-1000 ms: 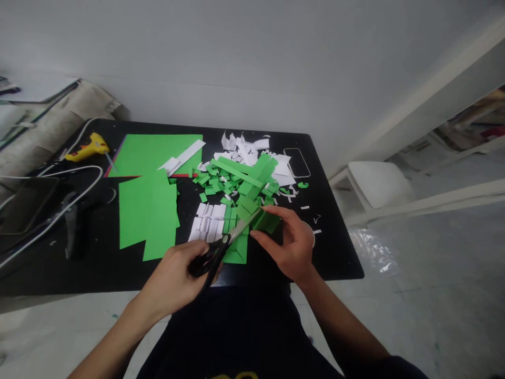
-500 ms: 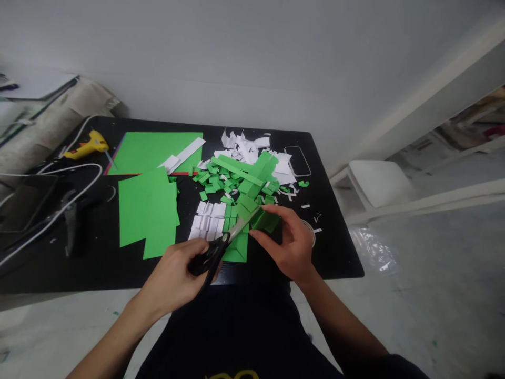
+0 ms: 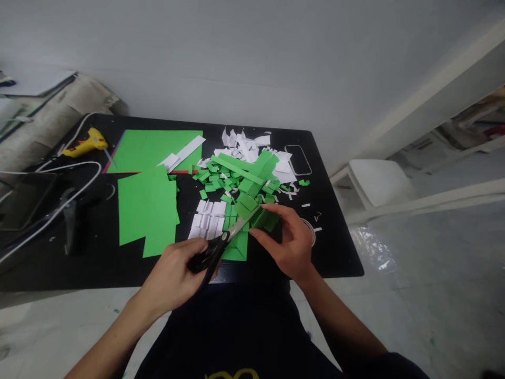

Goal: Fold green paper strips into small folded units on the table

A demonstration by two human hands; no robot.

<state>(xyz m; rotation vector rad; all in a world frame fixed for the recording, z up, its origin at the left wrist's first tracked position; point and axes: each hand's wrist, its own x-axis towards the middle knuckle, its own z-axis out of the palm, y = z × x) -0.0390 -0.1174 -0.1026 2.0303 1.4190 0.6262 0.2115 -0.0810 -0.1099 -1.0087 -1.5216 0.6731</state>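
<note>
My left hand [image 3: 177,273] is wrapped round the black handles of a pair of scissors [image 3: 221,243], whose blades point up and to the right. Between the thumb and fingers of my right hand [image 3: 290,239] is a folded green paper piece [image 3: 266,218], and the blades lie across its left part. Under the scissors, a white paper piece with raised folds [image 3: 207,221] lies beside a similar green one [image 3: 239,248]. Just beyond the blades spreads a heap of small green paper cuttings [image 3: 215,181] with longer green strips [image 3: 258,173] on top.
White paper scraps [image 3: 246,147] lie behind the green heap, near a phone-shaped outline [image 3: 299,159]. Green sheets [image 3: 148,213] cover the left side of the black table [image 3: 90,263]. A yellow glue gun [image 3: 92,143] and white cable [image 3: 94,181] lie farther left. A white stool [image 3: 379,176] stands right.
The hands, scissors and green paper keep nearly the same position. Only a slight shift of the whole view shows.
</note>
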